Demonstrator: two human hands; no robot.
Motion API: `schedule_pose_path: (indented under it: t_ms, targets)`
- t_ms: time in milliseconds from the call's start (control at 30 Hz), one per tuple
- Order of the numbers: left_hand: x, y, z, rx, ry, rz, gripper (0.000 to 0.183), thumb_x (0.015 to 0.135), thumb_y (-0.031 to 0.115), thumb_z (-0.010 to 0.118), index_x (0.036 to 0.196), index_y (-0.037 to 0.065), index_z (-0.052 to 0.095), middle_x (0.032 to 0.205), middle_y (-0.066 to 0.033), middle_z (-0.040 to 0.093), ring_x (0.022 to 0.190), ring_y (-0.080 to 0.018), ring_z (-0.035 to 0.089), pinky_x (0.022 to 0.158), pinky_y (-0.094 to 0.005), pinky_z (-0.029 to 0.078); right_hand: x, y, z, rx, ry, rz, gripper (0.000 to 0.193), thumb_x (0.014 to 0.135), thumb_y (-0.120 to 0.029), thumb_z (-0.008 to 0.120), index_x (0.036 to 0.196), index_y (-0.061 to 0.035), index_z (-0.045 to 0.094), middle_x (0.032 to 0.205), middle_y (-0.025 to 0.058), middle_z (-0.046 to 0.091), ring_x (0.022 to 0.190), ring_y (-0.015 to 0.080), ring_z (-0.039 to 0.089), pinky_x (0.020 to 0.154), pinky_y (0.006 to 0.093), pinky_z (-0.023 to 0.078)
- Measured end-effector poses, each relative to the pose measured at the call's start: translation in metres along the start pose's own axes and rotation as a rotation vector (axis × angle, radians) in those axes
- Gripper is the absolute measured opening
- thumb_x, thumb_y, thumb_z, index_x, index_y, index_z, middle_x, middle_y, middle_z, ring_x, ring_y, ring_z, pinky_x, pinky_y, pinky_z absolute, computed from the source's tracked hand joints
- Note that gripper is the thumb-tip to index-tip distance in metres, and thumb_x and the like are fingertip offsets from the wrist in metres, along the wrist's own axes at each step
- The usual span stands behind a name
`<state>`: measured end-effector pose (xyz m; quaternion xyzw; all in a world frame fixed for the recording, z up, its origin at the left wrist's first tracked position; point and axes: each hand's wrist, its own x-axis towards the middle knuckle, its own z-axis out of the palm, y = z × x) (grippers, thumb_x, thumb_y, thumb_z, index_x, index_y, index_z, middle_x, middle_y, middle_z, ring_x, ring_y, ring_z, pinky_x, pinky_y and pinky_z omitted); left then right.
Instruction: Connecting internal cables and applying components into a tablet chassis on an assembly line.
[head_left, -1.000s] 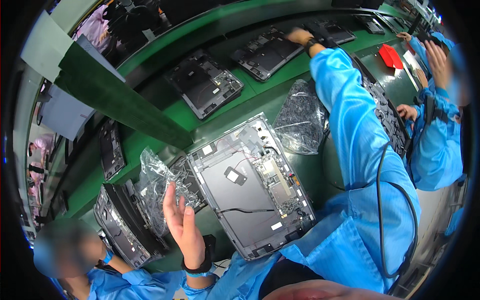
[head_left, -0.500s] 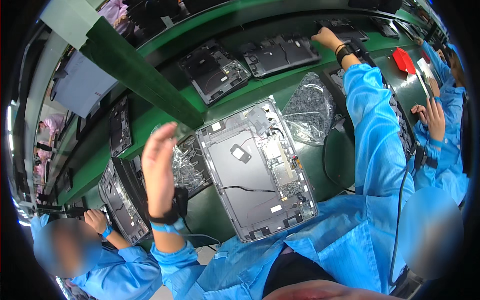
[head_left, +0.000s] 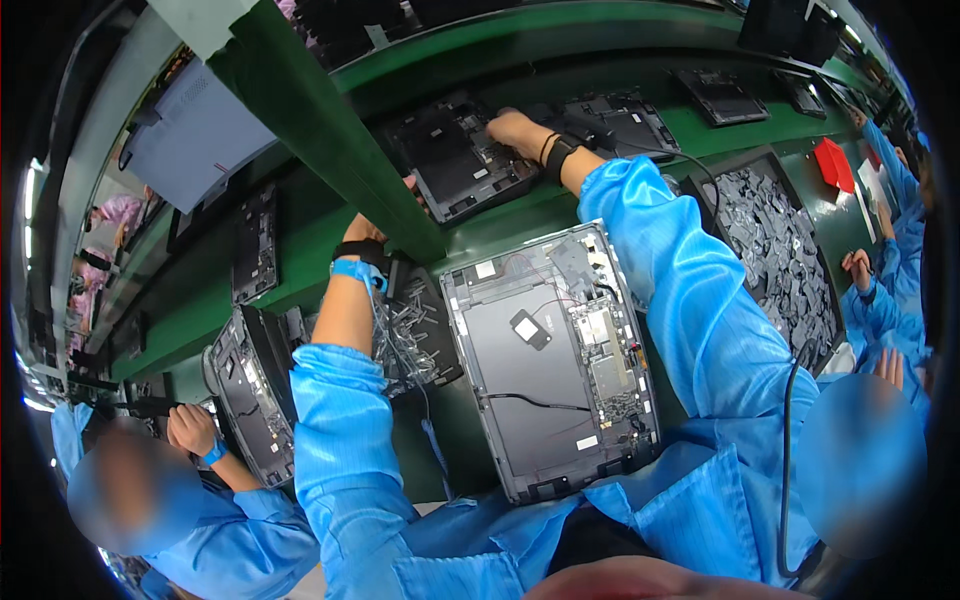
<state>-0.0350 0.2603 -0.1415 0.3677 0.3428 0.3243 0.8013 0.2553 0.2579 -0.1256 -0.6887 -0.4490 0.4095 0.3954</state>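
An open laptop base (head_left: 530,390) lies in front of me, with its circuit board, a black cable and a small black piece with a white label on top. Beyond it, another open laptop base (head_left: 445,155) rests by the green shelf edge. My right hand (head_left: 518,132) is closed over that far base's right part; its fingertips and anything in them are hidden. Beside my right wrist is a dark elongated thing (head_left: 590,132) with a cable. My left hand (head_left: 368,228) reaches behind the green post, its fingertips near the far base's left edge and its fingers mostly hidden.
A green post (head_left: 330,120) stands between me and the shelf. Further laptop bases (head_left: 720,95) sit along it. A black tray (head_left: 775,250) of flat dark pieces is at right; a bag of small parts (head_left: 410,335) lies left. Co-workers in blue sit on both sides.
My right hand has come left from the far right laptop base to the one beyond mine. My left hand has moved forward behind the post. The view has shifted, showing more of the tray.
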Motion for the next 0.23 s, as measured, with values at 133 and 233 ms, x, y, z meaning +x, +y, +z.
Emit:
schedule_pose_path:
  t_ms: [133,233]
  targets:
    - [-0.029,0.011,0.009,0.359,0.17,0.054,0.025,0.086,0.023,0.072,0.074,0.003,0.065,0.066,-0.0078,0.062,0.057,-0.0162,0.059,0.053,-0.0296,0.049,-0.001,-0.005,0.022,0.059,-0.137,-0.053,0.023,0.078,-0.008,0.065,0.096,0.0065,0.064,0.091,0.0182,0.064,0.083,0.0279,0.063,0.071,0.0412,0.049]
    - [-0.025,0.029,0.062,0.474,-0.025,0.145,0.035,0.087,0.035,0.071,0.074,0.002,0.067,0.062,-0.0064,0.062,0.055,-0.0168,0.059,0.052,-0.0306,0.049,0.082,0.067,-0.048,-0.104,-0.38,-0.571,0.02,0.078,-0.007,0.067,0.095,0.0034,0.065,0.091,0.0176,0.065,0.085,0.0288,0.065,0.076,0.0455,0.052]
